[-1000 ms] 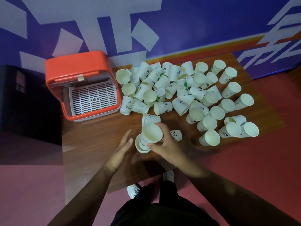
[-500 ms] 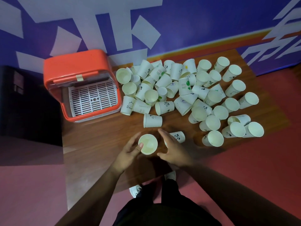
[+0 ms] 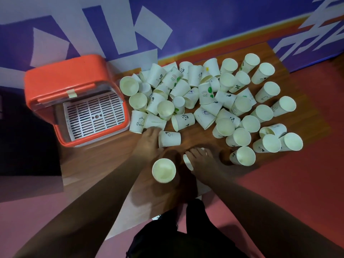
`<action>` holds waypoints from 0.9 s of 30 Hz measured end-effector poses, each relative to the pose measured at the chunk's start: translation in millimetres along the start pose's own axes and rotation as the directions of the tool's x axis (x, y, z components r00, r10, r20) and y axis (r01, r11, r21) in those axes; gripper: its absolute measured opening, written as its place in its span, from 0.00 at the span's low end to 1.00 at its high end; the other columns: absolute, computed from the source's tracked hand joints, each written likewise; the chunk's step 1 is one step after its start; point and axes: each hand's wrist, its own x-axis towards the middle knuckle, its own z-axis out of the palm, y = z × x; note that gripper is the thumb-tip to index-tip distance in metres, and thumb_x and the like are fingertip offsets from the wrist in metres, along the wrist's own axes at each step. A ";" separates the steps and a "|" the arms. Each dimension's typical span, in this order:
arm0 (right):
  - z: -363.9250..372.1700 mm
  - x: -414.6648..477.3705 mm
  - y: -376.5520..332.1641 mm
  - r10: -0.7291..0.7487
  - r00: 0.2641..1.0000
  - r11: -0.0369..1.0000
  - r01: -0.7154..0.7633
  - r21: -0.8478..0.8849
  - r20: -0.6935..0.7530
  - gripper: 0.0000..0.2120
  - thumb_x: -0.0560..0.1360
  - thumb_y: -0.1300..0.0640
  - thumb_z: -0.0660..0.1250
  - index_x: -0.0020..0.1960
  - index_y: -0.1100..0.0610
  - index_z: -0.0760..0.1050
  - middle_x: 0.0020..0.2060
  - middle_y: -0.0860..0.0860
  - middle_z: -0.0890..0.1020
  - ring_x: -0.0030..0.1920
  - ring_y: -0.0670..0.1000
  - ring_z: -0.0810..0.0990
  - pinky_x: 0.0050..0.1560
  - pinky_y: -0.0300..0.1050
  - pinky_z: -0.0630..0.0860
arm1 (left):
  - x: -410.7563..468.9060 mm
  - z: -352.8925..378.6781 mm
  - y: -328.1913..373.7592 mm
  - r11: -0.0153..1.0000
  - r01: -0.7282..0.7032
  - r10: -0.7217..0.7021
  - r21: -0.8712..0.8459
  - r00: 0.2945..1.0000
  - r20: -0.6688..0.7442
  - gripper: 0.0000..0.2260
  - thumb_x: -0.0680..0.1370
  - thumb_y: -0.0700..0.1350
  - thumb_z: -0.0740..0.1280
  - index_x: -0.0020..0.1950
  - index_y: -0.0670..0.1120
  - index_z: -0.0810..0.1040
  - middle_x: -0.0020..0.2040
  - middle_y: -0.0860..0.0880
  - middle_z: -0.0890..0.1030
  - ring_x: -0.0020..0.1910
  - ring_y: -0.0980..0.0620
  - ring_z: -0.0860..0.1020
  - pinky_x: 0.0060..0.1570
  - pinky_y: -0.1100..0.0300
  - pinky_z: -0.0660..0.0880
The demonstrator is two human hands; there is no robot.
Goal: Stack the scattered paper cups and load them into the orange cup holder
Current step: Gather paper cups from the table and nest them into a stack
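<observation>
Orange holder (image 3: 61,75) sits far left on table (image 3: 104,161), white grid inside. Cup marked "Bear" (image 3: 137,122) is just right of it. L hand (image 3: 149,142) is flat, fingers straight, tips near that cup. Upright cup (image 3: 163,170) stands btwn hands. R hand (image 3: 202,162) curls over lying cup (image 3: 187,162).

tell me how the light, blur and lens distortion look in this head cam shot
Head view: dim, warm light, no glare on the paper cups; soft dark shadows pool on the table round the upright cup; the left hand and right hand are softened by motion blur; the wide lens bows the wall stripe and table edges; the orange cup holder is fairly sharp.
</observation>
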 end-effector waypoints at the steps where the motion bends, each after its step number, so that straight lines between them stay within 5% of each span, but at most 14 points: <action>1: -2.5 0.7 3.6 0.017 0.999 1.000 -0.016 0.025 -0.040 0.30 0.63 0.51 0.76 0.63 0.59 0.75 0.56 0.57 0.80 0.56 0.60 0.79 0.56 0.57 0.76 | 4.5 3.3 -1.5 0.997 -0.036 0.034 0.065 0.999 0.034 0.38 0.72 0.48 0.77 0.78 0.47 0.64 0.75 0.44 0.65 0.72 0.43 0.67 0.71 0.50 0.67; 5: -24.5 -1.9 10.6 0.232 0.961 0.921 -0.167 0.352 -0.152 0.31 0.66 0.41 0.71 0.60 0.62 0.74 0.50 0.57 0.79 0.50 0.57 0.79 0.48 0.51 0.77 | 16.8 14.6 -8.9 0.956 -0.131 0.091 0.262 0.983 0.157 0.40 0.72 0.52 0.76 0.80 0.50 0.61 0.77 0.41 0.60 0.73 0.40 0.63 0.72 0.46 0.65; 8: -62.1 -1.9 3.6 0.450 0.886 0.601 -0.208 0.772 -0.112 0.26 0.65 0.45 0.76 0.58 0.54 0.73 0.50 0.50 0.79 0.50 0.48 0.78 0.51 0.46 0.77 | 16.9 17.8 -13.3 0.961 -0.145 0.123 0.234 0.987 0.105 0.36 0.72 0.51 0.77 0.77 0.46 0.68 0.73 0.37 0.66 0.69 0.36 0.68 0.68 0.42 0.69; 12: -113.4 -9.1 -26.1 0.475 0.877 0.371 -0.123 0.920 -0.075 0.26 0.68 0.57 0.79 0.61 0.48 0.71 0.52 0.41 0.79 0.53 0.38 0.78 0.52 0.30 0.74 | 10.7 14.7 -23.2 0.984 -0.129 0.117 0.122 0.988 0.098 0.35 0.70 0.52 0.78 0.72 0.40 0.73 0.67 0.36 0.72 0.63 0.35 0.72 0.65 0.42 0.72; 15: -123.0 -12.7 -52.7 0.385 0.920 0.314 -0.058 0.948 -0.071 0.29 0.68 0.56 0.78 0.64 0.51 0.70 0.55 0.43 0.79 0.56 0.44 0.79 0.55 0.40 0.77 | -3.2 -1.2 -32.8 0.995 -0.032 0.037 -0.093 0.998 0.049 0.37 0.67 0.62 0.72 0.69 0.40 0.74 0.61 0.40 0.78 0.60 0.41 0.75 0.59 0.50 0.73; 17: -116.4 -14.0 -68.8 0.350 0.935 0.303 -0.061 0.951 -0.052 0.31 0.66 0.53 0.78 0.66 0.52 0.70 0.56 0.42 0.78 0.57 0.47 0.79 0.56 0.46 0.78 | -18.5 -19.4 -37.5 0.971 0.029 -0.025 -0.239 0.999 0.021 0.33 0.70 0.56 0.75 0.70 0.42 0.71 0.62 0.45 0.76 0.61 0.47 0.74 0.60 0.52 0.71; 20: -103.5 -19.1 -85.2 0.318 0.948 0.311 -0.098 0.945 -0.006 0.31 0.67 0.58 0.79 0.63 0.42 0.70 0.55 0.38 0.78 0.57 0.44 0.79 0.52 0.39 0.76 | -43.6 -45.8 -44.9 0.870 0.077 -0.097 -0.487 0.995 -0.016 0.28 0.76 0.48 0.76 0.71 0.51 0.67 0.63 0.52 0.75 0.60 0.54 0.76 0.58 0.57 0.74; 23: -97.5 -21.3 -93.3 0.310 0.951 0.352 -0.111 0.930 -0.004 0.32 0.67 0.59 0.80 0.59 0.35 0.69 0.54 0.34 0.78 0.56 0.41 0.78 0.51 0.34 0.75 | -65.7 -63.7 -44.0 0.750 0.115 -0.172 -0.651 0.985 -0.023 0.22 0.79 0.44 0.73 0.66 0.50 0.63 0.58 0.57 0.74 0.54 0.62 0.77 0.45 0.68 0.77; 27: -94.0 -18.5 -100.3 0.340 0.939 0.391 -0.094 0.916 -0.049 0.30 0.63 0.48 0.78 0.60 0.38 0.69 0.55 0.34 0.76 0.58 0.42 0.77 0.54 0.38 0.77 | -80.8 -75.2 -42.0 0.683 0.070 -0.192 -0.727 0.978 -0.086 0.24 0.74 0.54 0.74 0.60 0.51 0.63 0.56 0.54 0.74 0.55 0.59 0.77 0.49 0.63 0.77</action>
